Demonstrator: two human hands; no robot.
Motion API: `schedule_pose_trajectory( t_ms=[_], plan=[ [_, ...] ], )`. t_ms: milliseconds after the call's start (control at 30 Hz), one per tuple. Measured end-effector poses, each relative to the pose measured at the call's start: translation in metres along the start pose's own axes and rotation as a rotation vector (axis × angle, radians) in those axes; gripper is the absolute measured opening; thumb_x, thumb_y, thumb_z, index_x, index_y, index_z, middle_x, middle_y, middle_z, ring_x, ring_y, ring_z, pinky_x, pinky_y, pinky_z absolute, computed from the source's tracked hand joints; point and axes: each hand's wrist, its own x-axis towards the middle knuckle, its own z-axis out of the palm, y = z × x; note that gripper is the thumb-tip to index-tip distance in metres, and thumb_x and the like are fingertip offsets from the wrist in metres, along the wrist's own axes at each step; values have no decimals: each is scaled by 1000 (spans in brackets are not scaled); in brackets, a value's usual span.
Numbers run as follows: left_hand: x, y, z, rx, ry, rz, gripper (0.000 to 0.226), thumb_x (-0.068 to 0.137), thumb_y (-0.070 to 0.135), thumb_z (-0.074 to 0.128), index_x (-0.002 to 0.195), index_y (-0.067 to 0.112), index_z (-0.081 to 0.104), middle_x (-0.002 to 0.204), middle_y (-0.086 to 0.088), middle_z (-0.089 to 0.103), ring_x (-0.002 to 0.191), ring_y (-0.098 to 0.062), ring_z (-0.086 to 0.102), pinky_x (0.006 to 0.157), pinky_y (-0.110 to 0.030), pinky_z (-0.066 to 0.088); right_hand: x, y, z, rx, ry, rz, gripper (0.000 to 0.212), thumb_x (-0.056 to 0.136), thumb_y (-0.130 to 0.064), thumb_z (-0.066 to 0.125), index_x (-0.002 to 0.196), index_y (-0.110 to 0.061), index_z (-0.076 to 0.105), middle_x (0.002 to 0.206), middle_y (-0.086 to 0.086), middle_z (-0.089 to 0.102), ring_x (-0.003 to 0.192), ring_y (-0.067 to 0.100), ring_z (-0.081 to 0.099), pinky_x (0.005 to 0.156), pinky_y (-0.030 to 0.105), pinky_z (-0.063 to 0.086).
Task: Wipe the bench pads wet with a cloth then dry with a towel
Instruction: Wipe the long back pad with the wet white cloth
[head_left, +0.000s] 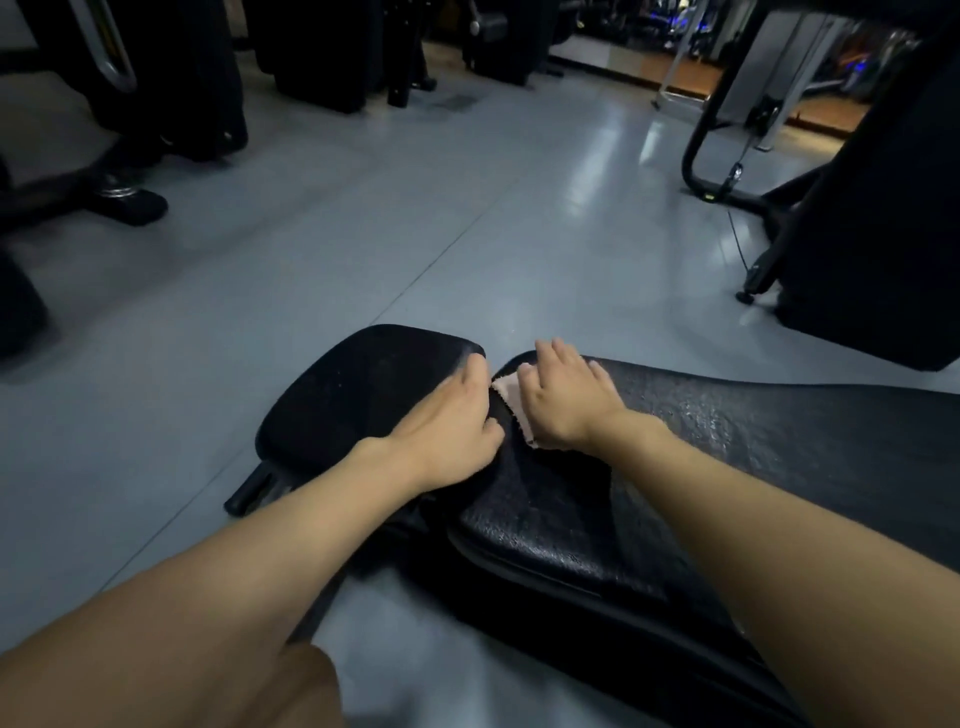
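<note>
Sheen on the long pad (727, 431) suggests its wet wipe is largely done; the seat pad (353, 384) looks mostly matte, so I judge that it and all the drying remain, and no towel shows. The right hand (566, 400), fingers spread, presses the pink cloth (506, 387) onto the long pad's end, while the left hand (447, 415) rests flat, fingers together, on the seat pad. No brand or writing is readable.

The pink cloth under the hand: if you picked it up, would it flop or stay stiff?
Probably floppy: the cloth lies flat and thin under the right hand, following the bench pad. That hand hides most of it, so it is likely light. The pad glistens as if wet, so the cloth may be damp and cling a little.
</note>
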Motion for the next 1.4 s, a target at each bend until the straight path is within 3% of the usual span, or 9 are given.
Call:
schedule_pose_trajectory(
  t_ms=[100, 300, 400, 600, 700, 800, 1067, 1267, 1400],
  plan=[
    [5, 1, -5, 34, -23, 15, 42, 90, 44, 65, 102, 13, 39, 94, -1, 52, 76, -15, 51, 66, -36, 44, 24, 1, 12, -123, -81, 67, 60, 102, -38, 22, 151, -3, 26, 164, 15, 14, 153, 24, 5, 123, 50, 4],
    [20, 9, -12, 192, -208, 42, 64, 75, 64, 74, 106, 21, 39, 89, 12, 43, 76, -5, 45, 60, -19, 31, 43, 4, 1, -287, -26, 11, 61, 102, -43, 17, 151, -8, 24, 162, 10, 15, 149, 24, 11, 117, 56, 8],
    [29, 5, -6, 249, -257, 30, 74, 69, 71, 74, 114, 18, 49, 105, 3, 46, 100, -16, 48, 77, -26, 36, 38, 7, 10, -265, 37, -50, 55, 102, -49, 20, 141, -13, 37, 150, 10, 35, 138, 26, 30, 109, 49, 22],
    [37, 3, -2, 237, -323, 56, 96, 74, 66, 73, 145, 11, 38, 142, -1, 39, 136, -21, 34, 113, -34, 33, 34, 35, 5, -193, -40, -75, 60, 104, -44, 12, 157, -18, 19, 165, -1, 19, 153, 17, 6, 121, 53, -5],
    [40, 5, -6, 280, -359, 68, 98, 73, 71, 70, 144, 10, 42, 141, -3, 45, 134, -22, 40, 112, -38, 36, 26, 46, -3, -283, -20, 16, 60, 101, -48, 12, 153, -21, 28, 162, 7, 22, 152, 24, 11, 118, 58, 0],
    [41, 7, -6, 328, -366, 61, 97, 71, 75, 68, 141, 11, 47, 136, -3, 49, 131, -22, 45, 109, -39, 40, 20, 32, -2, -331, 107, 73, 48, 99, -46, 24, 125, -18, 53, 135, 15, 47, 129, 32, 38, 106, 52, 24],
    [45, 40, 3, 420, -360, 53, 110, 67, 90, 51, 150, 20, 35, 156, -3, 31, 145, -22, 28, 115, -46, 28, 8, 70, -7, -207, -16, 2, 59, 103, -44, 12, 159, -25, 13, 164, 2, 20, 153, 19, 7, 122, 54, 0],
    [51, 52, 12, 429, -386, 46, 117, 64, 93, 51, 152, 17, 32, 162, -5, 25, 148, -25, 25, 117, -49, 28, -6, 85, -12, -256, 25, 128, 53, 103, -42, 18, 146, -17, 32, 150, 11, 40, 145, 27, 26, 120, 54, 11],
    [51, 54, 10, 437, -428, 22, 119, 66, 92, 51, 155, 18, 25, 165, -5, 19, 151, -22, 20, 119, -50, 25, -15, 100, -15, -217, 9, 28, 57, 104, -42, 16, 157, -19, 18, 162, 7, 25, 151, 20, 14, 123, 47, 6]
  ],
)
